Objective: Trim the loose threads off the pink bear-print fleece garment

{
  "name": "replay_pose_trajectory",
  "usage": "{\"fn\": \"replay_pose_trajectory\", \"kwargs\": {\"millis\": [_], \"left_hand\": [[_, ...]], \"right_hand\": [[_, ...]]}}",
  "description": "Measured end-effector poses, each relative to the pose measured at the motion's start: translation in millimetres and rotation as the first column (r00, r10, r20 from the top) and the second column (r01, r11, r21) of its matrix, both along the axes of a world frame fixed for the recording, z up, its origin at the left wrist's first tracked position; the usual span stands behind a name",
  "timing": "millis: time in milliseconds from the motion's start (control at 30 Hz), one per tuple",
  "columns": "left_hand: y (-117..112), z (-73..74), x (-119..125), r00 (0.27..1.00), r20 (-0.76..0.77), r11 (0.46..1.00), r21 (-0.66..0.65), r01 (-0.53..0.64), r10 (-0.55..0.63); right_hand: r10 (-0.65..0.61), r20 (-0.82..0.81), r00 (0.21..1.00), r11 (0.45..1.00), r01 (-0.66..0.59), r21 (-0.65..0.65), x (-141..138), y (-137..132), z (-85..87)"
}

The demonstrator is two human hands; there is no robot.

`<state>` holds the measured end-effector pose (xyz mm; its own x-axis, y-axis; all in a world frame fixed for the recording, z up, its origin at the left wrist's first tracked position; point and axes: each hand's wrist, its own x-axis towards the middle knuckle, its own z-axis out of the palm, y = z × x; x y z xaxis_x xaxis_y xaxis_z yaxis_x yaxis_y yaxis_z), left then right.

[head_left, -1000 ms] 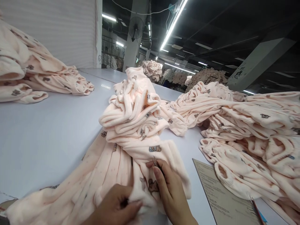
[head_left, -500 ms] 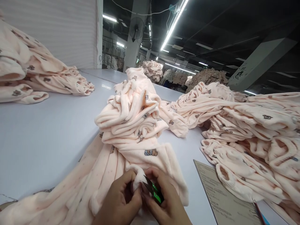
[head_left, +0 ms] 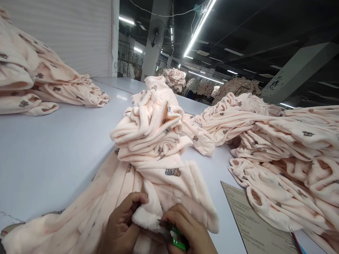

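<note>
A pale pink fleece garment (head_left: 148,141) with small bear prints lies bunched on the table before me. My left hand (head_left: 124,222) pinches a folded edge of it near the bottom of the view. Green-handled thread snips (head_left: 177,238) sit in my right hand (head_left: 188,225), fingers wrapped round them. Their dark blades point left and touch the fluffy edge between my hands. Part of the handle is hidden by my fingers.
More pink fleece garments are heaped at the left (head_left: 50,84) and at the right (head_left: 286,141). A printed sheet (head_left: 243,218) lies under the right heap, with a pen (head_left: 295,240) on it. The white table (head_left: 66,151) runs beneath everything.
My hands have moved apart a little, the left one leftward. The fleece edge between them is more spread out, and the snips have shifted slightly lower. The camera view has turned slightly left.
</note>
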<state>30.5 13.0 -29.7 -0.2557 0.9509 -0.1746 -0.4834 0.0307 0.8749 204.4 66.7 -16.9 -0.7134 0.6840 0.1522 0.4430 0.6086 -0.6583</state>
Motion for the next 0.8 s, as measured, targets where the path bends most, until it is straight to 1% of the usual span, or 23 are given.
{"fn": "replay_pose_trajectory", "kwargs": {"millis": [67, 133, 200, 333, 433, 633, 800], "left_hand": [[0, -1.4, 1, 1.000, 0.016, 1.000, -0.014, 0.008, -0.008], [1, -1.9, 0, 1.000, 0.010, 1.000, -0.028, 0.007, -0.007], [1, -1.8, -1, 1.000, -0.014, 1.000, -0.013, -0.002, 0.001], [2, -0.9, -3, 1.000, -0.028, 1.000, 0.022, 0.000, 0.001], [1, -0.6, -3, 1.000, -0.014, 1.000, 0.019, 0.012, -0.012], [1, -1.5, -2, 1.000, 0.004, 1.000, -0.001, 0.031, -0.031], [2, -2.4, -2, 1.000, 0.004, 0.999, 0.018, 0.028, -0.028]], "right_hand": [[-0.015, -0.053, 0.998, 0.999, 0.012, -0.041, -4, -3, 3.4], [-0.028, -0.095, 0.995, 0.999, 0.024, -0.042, -9, -5, 8.8], [-0.050, -0.096, 0.994, 0.998, 0.047, -0.031, -13, -8, 13.6], [-0.106, -0.037, 0.994, 0.994, 0.105, -0.026, -19, -10, 16.9], [-0.126, 0.028, 0.992, 0.992, 0.126, 0.012, -20, -10, 16.4], [-0.134, 0.156, 0.979, 0.990, 0.126, 0.059, -19, -10, 18.3], [-0.121, 0.180, 0.976, 0.992, 0.111, 0.068, -19, -10, 19.6]]}}
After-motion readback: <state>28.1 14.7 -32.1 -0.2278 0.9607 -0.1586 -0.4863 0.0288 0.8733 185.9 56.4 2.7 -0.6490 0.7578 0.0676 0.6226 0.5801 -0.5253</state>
